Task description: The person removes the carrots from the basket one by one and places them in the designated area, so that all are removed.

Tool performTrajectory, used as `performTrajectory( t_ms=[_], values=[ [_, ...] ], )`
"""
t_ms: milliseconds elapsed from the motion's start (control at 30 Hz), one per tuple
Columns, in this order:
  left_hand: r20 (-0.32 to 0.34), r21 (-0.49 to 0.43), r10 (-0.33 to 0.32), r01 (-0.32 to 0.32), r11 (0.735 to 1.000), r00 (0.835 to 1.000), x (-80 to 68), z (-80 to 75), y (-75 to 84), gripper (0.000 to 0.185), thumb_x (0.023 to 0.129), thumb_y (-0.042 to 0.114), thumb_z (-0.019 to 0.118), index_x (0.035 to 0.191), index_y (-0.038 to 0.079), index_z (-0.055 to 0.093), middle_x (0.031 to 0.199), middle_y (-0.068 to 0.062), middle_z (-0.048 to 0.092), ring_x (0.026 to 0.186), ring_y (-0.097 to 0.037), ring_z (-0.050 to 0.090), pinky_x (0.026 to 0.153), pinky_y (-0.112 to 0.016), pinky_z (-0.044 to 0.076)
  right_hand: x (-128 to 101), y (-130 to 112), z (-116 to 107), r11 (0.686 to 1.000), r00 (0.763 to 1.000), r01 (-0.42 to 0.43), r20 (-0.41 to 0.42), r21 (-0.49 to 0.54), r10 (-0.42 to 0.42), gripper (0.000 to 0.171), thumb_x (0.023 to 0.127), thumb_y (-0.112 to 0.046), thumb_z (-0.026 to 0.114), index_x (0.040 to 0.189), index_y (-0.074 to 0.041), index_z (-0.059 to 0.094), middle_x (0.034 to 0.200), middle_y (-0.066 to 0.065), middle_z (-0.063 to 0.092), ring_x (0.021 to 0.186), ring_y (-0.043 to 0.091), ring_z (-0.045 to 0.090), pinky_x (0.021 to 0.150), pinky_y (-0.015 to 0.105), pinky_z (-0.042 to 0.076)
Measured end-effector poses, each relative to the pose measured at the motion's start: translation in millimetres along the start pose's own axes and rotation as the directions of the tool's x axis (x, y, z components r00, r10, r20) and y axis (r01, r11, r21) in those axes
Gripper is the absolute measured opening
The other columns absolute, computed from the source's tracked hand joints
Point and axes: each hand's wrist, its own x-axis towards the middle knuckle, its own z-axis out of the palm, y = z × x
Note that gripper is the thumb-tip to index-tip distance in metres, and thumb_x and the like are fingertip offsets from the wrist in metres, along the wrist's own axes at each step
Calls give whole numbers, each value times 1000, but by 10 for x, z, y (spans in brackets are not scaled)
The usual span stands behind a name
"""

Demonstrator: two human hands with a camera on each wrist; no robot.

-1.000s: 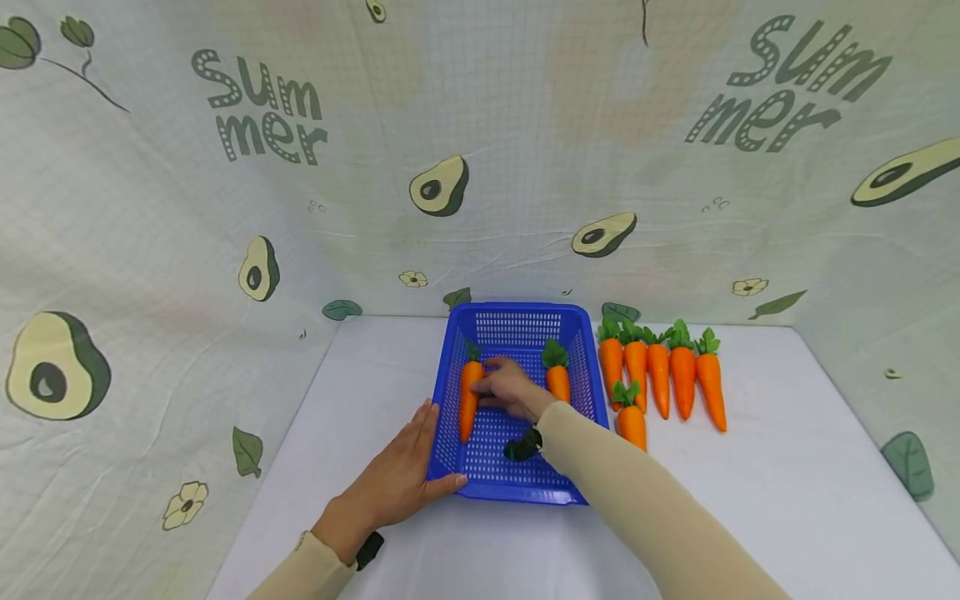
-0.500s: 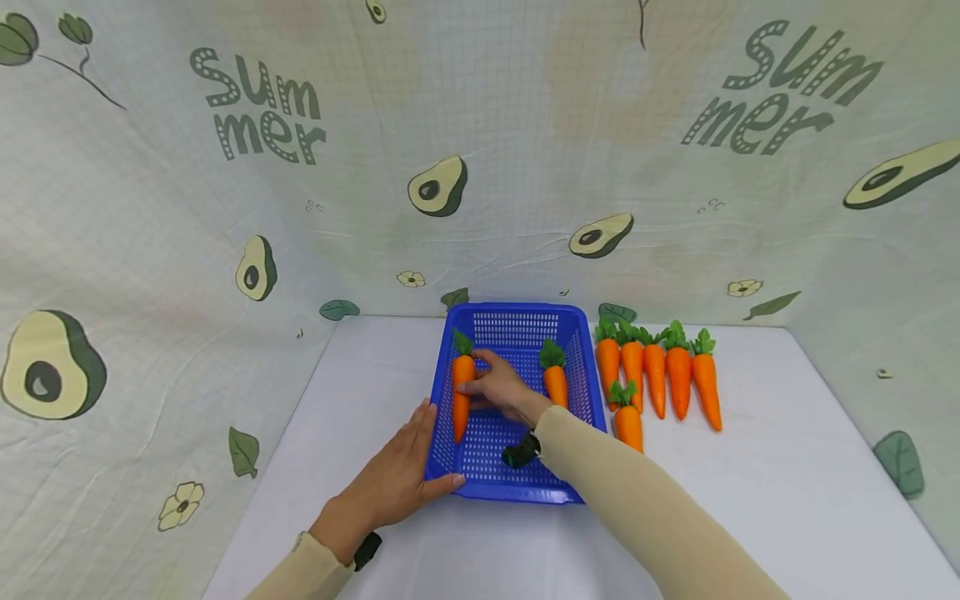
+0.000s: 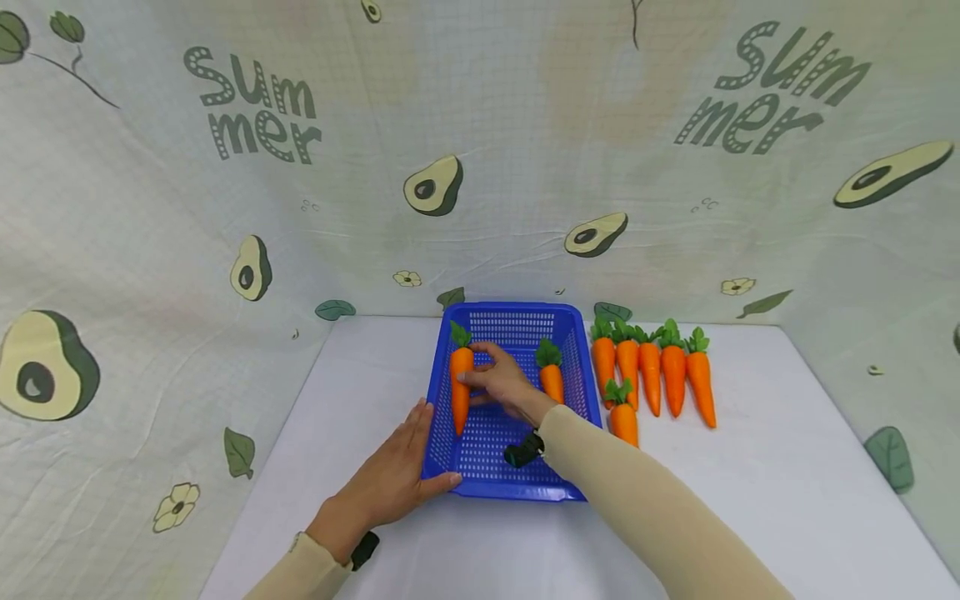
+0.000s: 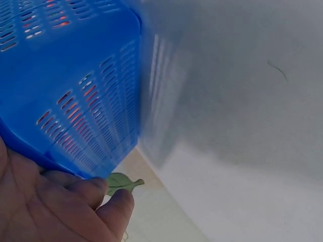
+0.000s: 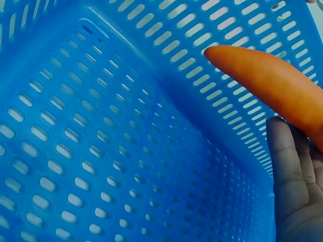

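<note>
A blue perforated plastic basket [image 3: 517, 492] stands on the white table. Inside, by its left wall, my right hand [image 3: 504, 385] pinches an orange carrot [image 3: 460, 392] with green leaves; the hand hides part of its right side. From the right wrist view, the carrot's tapered tip [image 5: 237, 58] is raised above the basket floor. A second carrot [image 3: 552, 383] lies inside near the right wall, partly covered by my right arm. My left hand [image 3: 386, 475] rests along the near left corner, fingers straight against the outer side and thumb on the front rim.
Several carrots [image 3: 673, 379] lie in a row to the basket's right, leaves toward the back. One more carrot [image 3: 623, 423] lies nearer, partly hidden by the sleeve. A printed cloth [image 3: 502, 250] hangs behind and beside the table.
My right hand has shifted the carrot toward the basket's left wall and a little back, and turned it slightly. My left hand has stayed at the basket's corner.
</note>
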Motion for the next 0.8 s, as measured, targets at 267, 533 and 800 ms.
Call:
performTrajectory(
  t_ms=[267,533,800],
  values=[
    [-4,83,13,-13,996,1000,-5,-26,16,115,96,77,54,170,4,5,178,-17,6,163,-36,18,129,-55,25,-63,-64,-80,999,999,37,-25,5,-37,66,96,-8,77,154,-15,47,133,25,65,108,35,74,85,57,64],
    [-16,225,46,-41,974,999,-1,-79,43,116,94,86,40,168,-1,15,176,-23,12,163,-40,15,130,-59,19,-91,-65,-161,999,998,46,-50,8,-45,63,98,-7,75,154,-15,47,135,26,64,111,37,73,86,57,64],
    [-17,261,45,-39,964,999,-15,-98,69,116,94,86,40,168,-1,15,175,-23,14,163,-40,17,130,-59,19,-128,-96,-192,999,997,50,-60,8,-49,64,97,-6,75,155,-16,48,136,27,63,113,39,72,88,59,63]
  ],
)
